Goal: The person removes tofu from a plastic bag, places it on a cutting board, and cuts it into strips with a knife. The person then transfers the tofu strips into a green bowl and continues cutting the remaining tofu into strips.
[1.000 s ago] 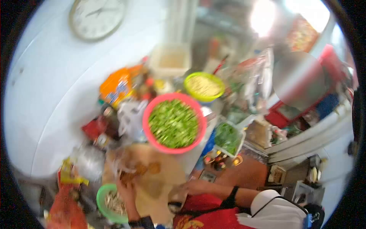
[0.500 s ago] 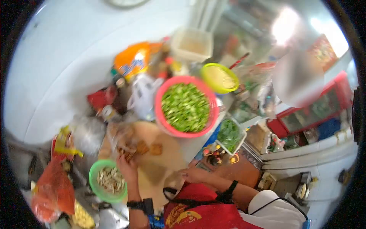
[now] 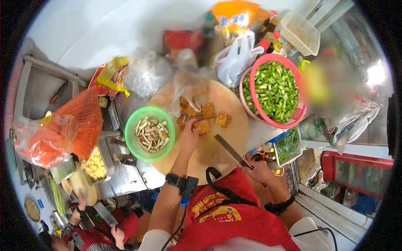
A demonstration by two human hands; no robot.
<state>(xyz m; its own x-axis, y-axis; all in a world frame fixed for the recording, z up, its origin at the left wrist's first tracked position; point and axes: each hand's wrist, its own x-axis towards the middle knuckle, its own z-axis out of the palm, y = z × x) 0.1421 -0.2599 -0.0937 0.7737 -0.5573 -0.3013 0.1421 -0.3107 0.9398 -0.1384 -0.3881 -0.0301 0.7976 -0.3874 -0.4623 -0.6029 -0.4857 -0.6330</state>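
Observation:
My left hand [image 3: 191, 136] is closed on an orange-brown block of what looks like dried tofu [image 3: 203, 127], on the round wooden board [image 3: 226, 98]. My right hand [image 3: 260, 170] grips the handle of a cleaver [image 3: 228, 146], its blade edge-on over the board to the right of that block. A second brown piece [image 3: 223, 120] lies just beyond the block. More brown pieces [image 3: 189, 107] spill from the mouth of a clear plastic bag [image 3: 188, 85]. Left of my left hand, a green basket [image 3: 130, 134] holds pale cut strips.
A pink basket [image 3: 252, 83] of chopped green peppers stands right of the board. Bagged goods [image 3: 236, 58] line the back. At left are a red mesh bag [image 3: 86, 121] and a tray of yellow chunks [image 3: 94, 164]. Lower left, another person's hands work with a knife [image 3: 105, 214].
The view has swung left and down, bringing the other person into sight. My left hand has moved from the bag's mouth to a brown block. The cleaver now shows in my right hand.

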